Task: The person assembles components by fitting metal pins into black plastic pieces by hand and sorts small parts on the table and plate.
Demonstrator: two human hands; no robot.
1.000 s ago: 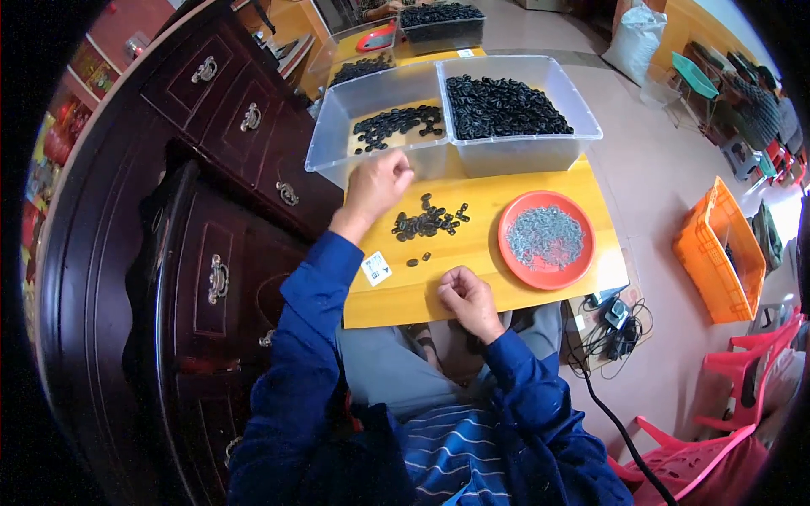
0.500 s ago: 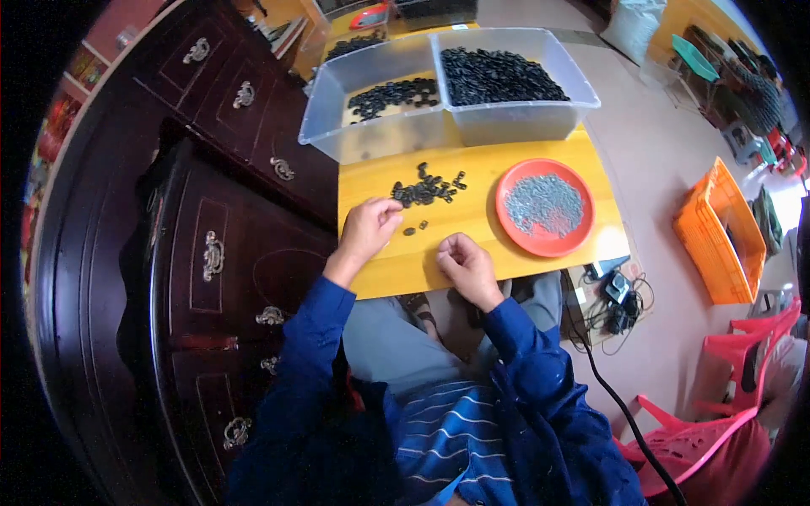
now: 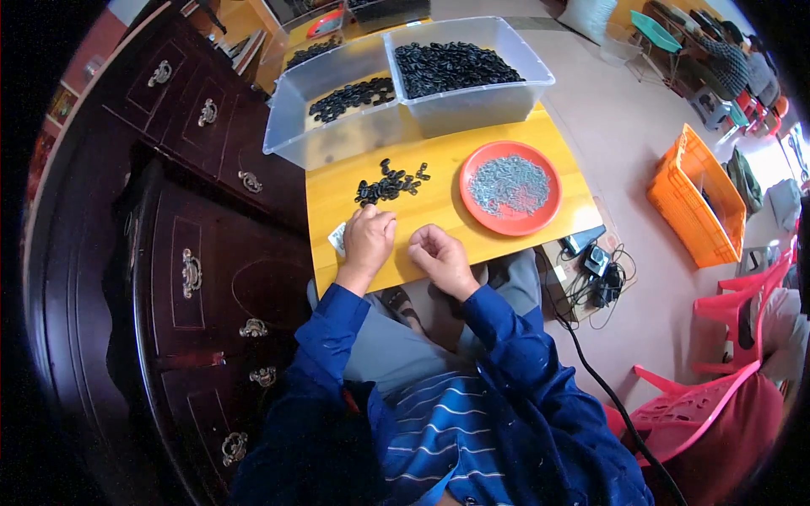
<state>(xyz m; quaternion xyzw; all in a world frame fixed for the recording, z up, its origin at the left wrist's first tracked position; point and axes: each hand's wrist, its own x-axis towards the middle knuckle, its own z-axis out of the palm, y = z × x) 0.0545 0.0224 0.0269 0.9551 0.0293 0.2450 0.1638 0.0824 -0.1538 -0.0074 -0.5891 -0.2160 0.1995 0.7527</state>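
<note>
My left hand point(image 3: 368, 239) and right hand point(image 3: 437, 255) rest curled at the yellow board's point(image 3: 439, 207) near edge, just short of the black clips point(image 3: 388, 181); whether either grips a piece, I cannot tell.

We rest both hands on the yellow tabletop point(image 3: 506, 228): our left hand point(image 3: 368, 239) curled just below the heap of small black parts point(image 3: 386, 184), over a small white card point(image 3: 337, 239), our right hand point(image 3: 438, 257) closed beside it. Right of the heap sits an orange plate point(image 3: 540, 215) of grey pieces; behind it stand two clear bins point(image 3: 447, 105) of black parts.
</note>
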